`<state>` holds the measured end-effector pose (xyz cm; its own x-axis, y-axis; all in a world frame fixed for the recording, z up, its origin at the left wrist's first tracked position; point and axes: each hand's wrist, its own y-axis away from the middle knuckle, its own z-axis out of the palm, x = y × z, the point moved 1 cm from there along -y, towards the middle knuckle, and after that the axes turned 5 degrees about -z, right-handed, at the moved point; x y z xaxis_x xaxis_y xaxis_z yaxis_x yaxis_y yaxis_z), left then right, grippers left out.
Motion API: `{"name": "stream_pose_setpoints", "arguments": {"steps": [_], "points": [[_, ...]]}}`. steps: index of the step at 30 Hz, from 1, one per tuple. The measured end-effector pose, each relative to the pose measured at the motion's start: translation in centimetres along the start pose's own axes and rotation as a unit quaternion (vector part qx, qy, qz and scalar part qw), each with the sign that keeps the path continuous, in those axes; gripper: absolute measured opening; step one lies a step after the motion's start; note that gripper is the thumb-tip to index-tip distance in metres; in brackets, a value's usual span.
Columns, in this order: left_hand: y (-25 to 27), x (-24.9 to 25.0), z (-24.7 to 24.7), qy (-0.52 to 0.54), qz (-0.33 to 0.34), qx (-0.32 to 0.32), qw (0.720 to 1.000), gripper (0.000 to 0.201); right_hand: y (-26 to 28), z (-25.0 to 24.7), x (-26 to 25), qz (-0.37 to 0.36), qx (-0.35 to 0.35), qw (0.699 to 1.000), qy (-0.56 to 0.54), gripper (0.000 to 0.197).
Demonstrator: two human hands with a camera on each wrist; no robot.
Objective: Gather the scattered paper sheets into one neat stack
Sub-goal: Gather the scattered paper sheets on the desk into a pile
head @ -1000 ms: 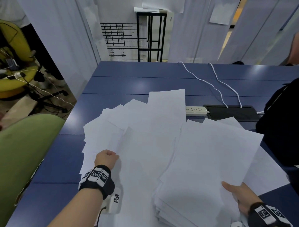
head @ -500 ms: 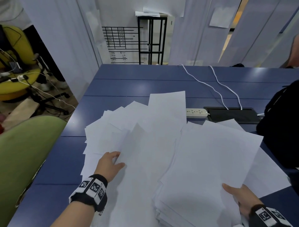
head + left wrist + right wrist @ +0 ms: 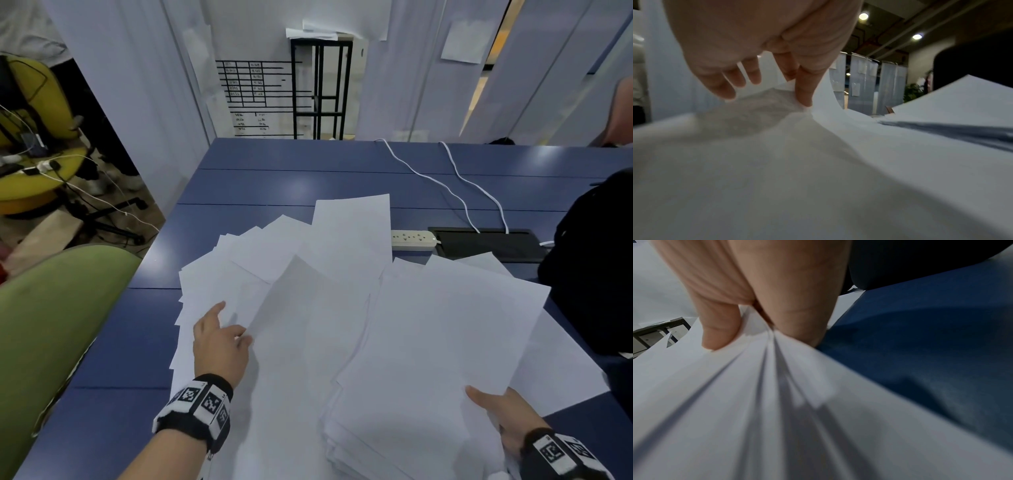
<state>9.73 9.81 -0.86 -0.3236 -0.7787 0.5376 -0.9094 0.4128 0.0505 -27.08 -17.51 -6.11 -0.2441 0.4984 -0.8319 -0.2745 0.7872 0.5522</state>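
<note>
While your right hand [image 3: 510, 416] keeps its grip clamped on the gathered stack [image 3: 431, 370], thumb on top and fingers beneath the near right corner, everything left to collect lies off toward nine and ten o'clock from that grip. The stack fans away from your thumb toward eleven o'clock, long axis pointing up the table [image 3: 291, 171], and its edges are stepped rather than flush, as the right wrist view shows in layered bands.

Your left hand [image 3: 219, 342] is much the nearer one to the loose sheets [image 3: 260, 260]. It rests fingers down on the spread at about nine o'clock from the stack, and in the left wrist view thumb and forefinger [image 3: 803, 91] pinch the raised edge of the lifted sheet [image 3: 308, 308], whose long axis runs toward one o'clock. The other fingers hang relaxed above the paper.

So the move turns on carrying that sheet rightward, toward three o'clock, onto the stack; I judge a short sweep, with the corner likely to catch on the stack's stepped left edge.

Counts: two hands, one held stack, one sheet being lifted. The loose sheets overlap too much for a true count; roughly half a dozen corners show at ten to twelve o'clock, plus at least one sheet poking out beyond the stack at three o'clock.
</note>
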Motion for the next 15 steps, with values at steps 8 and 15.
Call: {"name": "stream_pose_setpoints", "arguments": {"steps": [8, 15], "points": [[-0.4, 1.4, 1.0, 0.086, -0.136, -0.142, 0.977, 0.009, -0.2, -0.1, -0.1, 0.011, -0.019, 1.000, -0.020, 0.062], [-0.5, 2.9, 1.3, 0.072, -0.113, -0.159, 0.978, 0.012, -0.5, -0.4, -0.1, 0.037, -0.009, 0.999, 0.020, 0.034]]}}
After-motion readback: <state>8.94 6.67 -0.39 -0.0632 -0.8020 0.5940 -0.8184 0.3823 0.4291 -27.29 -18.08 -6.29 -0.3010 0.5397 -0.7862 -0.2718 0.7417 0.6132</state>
